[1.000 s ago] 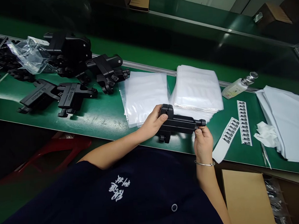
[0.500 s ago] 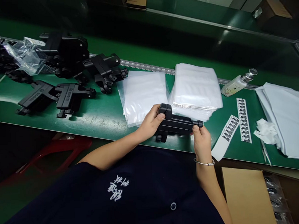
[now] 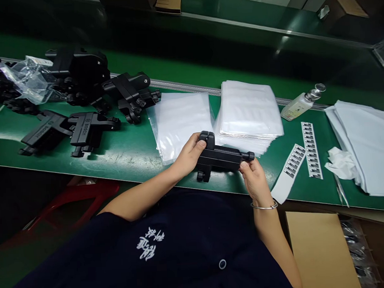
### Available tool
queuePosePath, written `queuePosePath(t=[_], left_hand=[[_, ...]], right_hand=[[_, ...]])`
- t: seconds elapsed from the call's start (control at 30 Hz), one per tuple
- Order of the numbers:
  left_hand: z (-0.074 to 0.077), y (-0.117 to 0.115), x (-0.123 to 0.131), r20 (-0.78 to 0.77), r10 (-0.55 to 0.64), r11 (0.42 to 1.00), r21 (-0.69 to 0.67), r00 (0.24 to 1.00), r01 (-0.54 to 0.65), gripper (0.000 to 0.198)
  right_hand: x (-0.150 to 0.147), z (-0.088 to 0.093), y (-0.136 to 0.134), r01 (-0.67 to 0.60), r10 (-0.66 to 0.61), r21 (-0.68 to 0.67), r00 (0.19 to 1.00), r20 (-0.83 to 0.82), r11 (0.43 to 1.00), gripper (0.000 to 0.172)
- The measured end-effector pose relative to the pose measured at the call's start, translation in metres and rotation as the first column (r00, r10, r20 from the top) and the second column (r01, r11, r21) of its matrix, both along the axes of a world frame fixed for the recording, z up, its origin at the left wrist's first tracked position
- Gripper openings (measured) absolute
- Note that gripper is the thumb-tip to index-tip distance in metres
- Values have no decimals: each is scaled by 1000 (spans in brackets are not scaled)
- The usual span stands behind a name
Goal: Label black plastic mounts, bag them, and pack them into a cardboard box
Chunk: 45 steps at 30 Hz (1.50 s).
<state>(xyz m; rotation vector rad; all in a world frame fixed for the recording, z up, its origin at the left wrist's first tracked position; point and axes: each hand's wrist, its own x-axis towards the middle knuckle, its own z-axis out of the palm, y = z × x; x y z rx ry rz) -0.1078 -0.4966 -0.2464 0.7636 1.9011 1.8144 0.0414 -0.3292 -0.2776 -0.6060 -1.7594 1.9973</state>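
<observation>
I hold a black plastic bracket (image 3: 219,157), a long body with knobbed arms at its ends, over the front part of the green bench. My left hand (image 3: 191,154) is closed round its left end, the thumb on top beside a thick rounded arm. At the right end, below a short knobbed stem, my right hand (image 3: 254,179) pinches the lower edge between thumb and fingers; its fingertips are partly hidden. Behind the bracket lie flat clear plastic bags (image 3: 183,123) and a thick stack of such bags (image 3: 249,109).
Similar black brackets (image 3: 88,130) lie at left, near a crumpled clear bag (image 3: 33,81). To the right are a pump bottle (image 3: 303,101), label strips (image 3: 312,149), a crumpled tissue (image 3: 341,163), tweezers (image 3: 341,190) and white sheets (image 3: 376,148). A cardboard box (image 3: 322,248) stands below the bench edge.
The bracket has shifted slightly left with both hands. My right hand has slid from the knobbed stem to the lower edge, its fingers more visible. The whole view has shifted a little.
</observation>
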Motion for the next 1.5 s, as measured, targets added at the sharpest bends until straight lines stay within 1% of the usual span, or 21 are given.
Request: queuePosePath(t=[0.07, 0.13, 0.2, 0.23, 0.3, 0.37, 0.4, 0.47, 0.57, 0.63, 0.7, 0.77, 0.87, 0.93, 1.0, 1.1, 1.17, 1.27, 1.33, 1.4, 1.5], left_hand=[[-1, 0, 0, -4, -5, 1000, 14, 1000, 5, 62], [-1, -1, 1, -43, -21, 999, 38, 999, 23, 65], [-1, -1, 1, -67, -27, 998, 52, 997, 30, 67], [-2, -1, 1, -61, -22, 999, 47, 998, 25, 66], [-4, 1, 0, 2, 2, 1000, 19, 1000, -2, 63], [-7, 2, -1, 108, 30, 1000, -6, 994, -30, 60], [-9, 3, -2, 150, 41, 999, -10, 988, -40, 59], [-12, 3, -2, 182, 53, 999, -1, 982, -53, 59], [-14, 3, -1, 161, 52, 998, 14, 986, -55, 59], [-13, 2, 1, 138, 48, 999, 14, 989, -51, 59], [-11, 0, 4, 84, 45, 999, 6, 995, -45, 60], [-9, -2, 6, 2, 41, 999, 0, 999, -41, 61], [-6, -4, 7, -84, 22, 1000, 4, 996, -22, 63], [-7, -4, 6, -69, 30, 1000, -4, 997, -31, 62], [-8, -4, 5, -32, 51, 998, -19, 998, -52, 60], [-10, -5, 5, -54, 40, 999, -24, 998, -41, 62], [-9, -5, 6, -112, 8, 1000, -19, 994, -10, 64], [-6, -4, 6, -142, -9, 1000, -5, 990, 9, 65], [-5, -3, 5, -101, 7, 1000, 3, 995, -6, 63], [-5, -3, 4, -50, 28, 1000, -1, 998, -28, 60], [-8, -4, 4, -39, 39, 999, -1, 998, -39, 62]], right_hand=[[0, 0, 0, -9, 9, -56, 1000, 3, 998, 36], [0, -3, 2, 13, -6, -91, 998, 67, 996, 38], [0, -5, 3, 29, -18, -94, 993, 113, 995, 41], [0, -6, 3, 28, -19, -81, 994, 107, 996, 41], [0, -7, 3, 7, -6, -35, 999, 44, 999, 37], [1, -7, 3, -29, 29, 10, 999, -16, 1000, 36], [1, -7, 3, -44, 44, 27, 999, -28, 999, 35], [1, -6, 3, -56, 58, 42, 998, -35, 998, 35], [1, -7, 2, -19, 22, 37, 997, -70, 999, 33], [1, -8, 2, 30, -25, 55, 996, -88, 998, 27], [1, -8, 1, 91, -83, 119, 994, -73, 989, 23], [1, -8, 1, 137, -136, 215, 991, -17, 967, 27], [1, -7, 0, 124, -154, 322, 985, 71, 939, 37], [2, -7, -2, 82, -109, 320, 992, 67, 944, 39], [3, -9, -3, 63, -71, 270, 997, 18, 961, 36], [4, -12, -3, 89, -86, 198, 996, -26, 976, 29], [4, -13, -2, 121, -125, 219, 992, 4, 968, 27], [5, -12, -2, 139, -170, 315, 983, 73, 939, 35], [5, -11, -3, 128, -160, 346, 985, 65, 929, 34], [5, -10, -4, 112, -125, 329, 992, 16, 938, 30], [4, -11, -2, 97, -97, 314, 995, -15, 945, 26]])
